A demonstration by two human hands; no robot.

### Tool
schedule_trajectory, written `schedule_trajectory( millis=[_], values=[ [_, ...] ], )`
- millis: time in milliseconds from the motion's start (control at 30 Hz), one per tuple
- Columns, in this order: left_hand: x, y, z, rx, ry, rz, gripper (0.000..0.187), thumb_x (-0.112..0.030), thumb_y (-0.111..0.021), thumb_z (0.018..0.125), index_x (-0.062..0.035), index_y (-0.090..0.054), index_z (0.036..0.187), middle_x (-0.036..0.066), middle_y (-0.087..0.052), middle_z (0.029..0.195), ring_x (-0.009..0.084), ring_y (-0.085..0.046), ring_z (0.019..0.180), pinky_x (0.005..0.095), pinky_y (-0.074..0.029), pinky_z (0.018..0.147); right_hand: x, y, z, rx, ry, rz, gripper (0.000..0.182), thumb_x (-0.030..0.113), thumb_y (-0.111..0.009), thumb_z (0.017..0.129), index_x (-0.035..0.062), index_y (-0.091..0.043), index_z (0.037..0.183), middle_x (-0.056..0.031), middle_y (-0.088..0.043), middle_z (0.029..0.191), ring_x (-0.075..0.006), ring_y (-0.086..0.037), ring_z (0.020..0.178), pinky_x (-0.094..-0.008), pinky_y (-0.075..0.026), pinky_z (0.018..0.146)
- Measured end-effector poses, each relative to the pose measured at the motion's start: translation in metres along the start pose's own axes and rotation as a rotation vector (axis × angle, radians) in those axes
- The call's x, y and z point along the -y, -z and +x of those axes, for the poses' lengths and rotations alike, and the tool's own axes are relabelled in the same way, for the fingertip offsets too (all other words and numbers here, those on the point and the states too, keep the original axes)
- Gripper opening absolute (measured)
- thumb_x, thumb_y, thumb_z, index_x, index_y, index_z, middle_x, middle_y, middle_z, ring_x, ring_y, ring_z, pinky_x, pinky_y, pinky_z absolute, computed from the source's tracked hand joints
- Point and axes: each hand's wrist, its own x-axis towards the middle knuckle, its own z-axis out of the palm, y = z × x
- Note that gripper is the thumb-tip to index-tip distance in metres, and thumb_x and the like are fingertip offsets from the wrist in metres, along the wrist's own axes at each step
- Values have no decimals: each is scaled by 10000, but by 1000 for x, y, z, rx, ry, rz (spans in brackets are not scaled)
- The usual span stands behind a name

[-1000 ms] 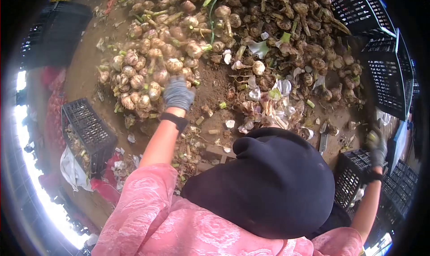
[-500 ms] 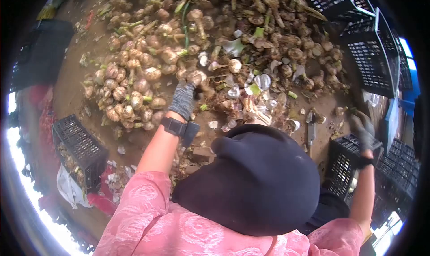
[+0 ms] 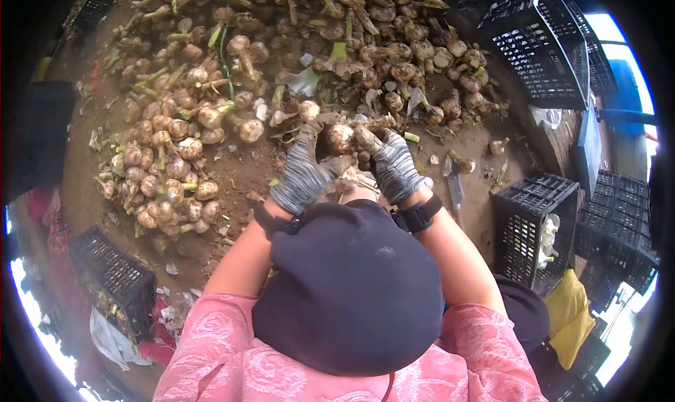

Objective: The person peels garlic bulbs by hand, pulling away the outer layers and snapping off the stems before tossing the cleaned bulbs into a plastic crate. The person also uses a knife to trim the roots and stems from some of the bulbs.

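Note:
My left hand [image 3: 307, 169], in a grey knit glove with dirty fingertips, is closed around a garlic bulb [image 3: 341, 139] in front of my lap. My right hand [image 3: 394, 164], gloved the same way, meets it from the right, its fingers closed at the bulb's right side. Whether they pinch skin or stem there is hard to see. Loose peel and another pale bulb [image 3: 309, 110] lie just beyond the hands. A knife [image 3: 454, 183] rests on the ground to the right of my right hand.
A large heap of garlic with stems [image 3: 176, 131] spreads ahead and to the left. Black plastic crates stand at the right [image 3: 538, 226], upper right [image 3: 538, 57] and lower left [image 3: 116, 272]. A yellow cloth [image 3: 571, 318] hangs near the lower right crates.
My right hand has come in from above the right-hand crate to the bulb. My left hand has drawn a bulb from the heap toward my body. The view has shifted right.

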Motion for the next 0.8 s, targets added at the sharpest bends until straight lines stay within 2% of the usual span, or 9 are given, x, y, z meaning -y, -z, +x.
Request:
schedule_trajectory(
  millis=[100, 233, 300, 400, 467, 567, 667, 733, 800],
  values=[
    [-11, -8, -3, -19, 107, -235, 641, -89, -745, 690, -22, -385, 1217, 102, -462, 1211, 207, -477, 1088, 334, -428, 917, -1, 8, 2, 31, 166, -154, 314, 250, -655, 793, -19, -627, 953, -42, -634, 855, -124, -557, 701, -269, -454, 653],
    [-13, -4, -4, -22, 25, -1, 568, -141, -697, 750, -12, -404, 1219, 103, -518, 1144, 195, -522, 1026, 326, -442, 900, -1, 13, 4, 26, 222, -288, 272, 215, -660, 787, -23, -635, 917, -58, -641, 771, -106, -552, 680, -270, -455, 630],
    [-19, -2, -6, 4, 305, -333, 478, -212, -611, 825, -3, -430, 1215, 101, -569, 1060, 181, -566, 941, 311, -454, 885, 1, 13, 2, 39, 251, -367, 266, 208, -661, 785, -24, -635, 913, -56, -641, 772, -107, -552, 670, -269, -456, 624],
    [-18, -1, -4, -2, 358, -575, 450, -276, -526, 876, 3, -440, 1217, 103, -596, 996, 173, -585, 887, 302, -461, 875, -4, 15, 9, 61, 344, -472, 261, 202, -656, 790, -23, -631, 920, -49, -634, 764, -104, -545, 642, -263, -452, 603],
    [-17, -2, -2, -5, 290, -502, 464, -234, -582, 828, -2, -446, 1206, 101, -577, 1030, 175, -568, 919, 305, -460, 874, -6, 19, 10, 69, 407, -502, 261, 202, -650, 796, -21, -628, 931, -45, -628, 755, -101, -537, 623, -257, -448, 587],
    [-14, -4, -3, -24, 92, -277, 572, -108, -751, 686, -18, -461, 1171, 94, -521, 1131, 183, -518, 1015, 313, -455, 869, 0, 12, 2, 88, 70, -26, 286, 228, -633, 815, 17, -599, 1005, -6, -548, 667, -70, -488, 553, -188, -391, 496],
    [-19, -7, -2, -53, 73, 32, 646, -88, -791, 621, -21, -464, 1174, 90, -528, 1101, 183, -518, 1004, 311, -446, 873, -2, 3, 3, 29, -78, 249, 286, 235, -627, 819, 29, -583, 1012, 7, -525, 655, -69, -482, 537, -178, -382, 473],
    [-18, -8, -3, -73, 39, 97, 652, -87, -793, 611, -22, -468, 1172, 85, -526, 1093, 177, -517, 991, 305, -441, 872, -16, 20, 17, 99, -73, 232, 271, 227, -620, 827, 25, -571, 1001, 1, -536, 666, -88, -509, 556, -208, -416, 487],
    [-18, -6, -2, -88, -103, 329, 654, -87, -796, 606, -20, -471, 1170, 86, -527, 1091, 173, -515, 991, 302, -445, 866, -18, 26, 22, 70, 1071, -1116, 239, 204, -618, 832, 17, -580, 976, -11, -552, 680, -109, -543, 599, -234, -449, 518]
  ],
)
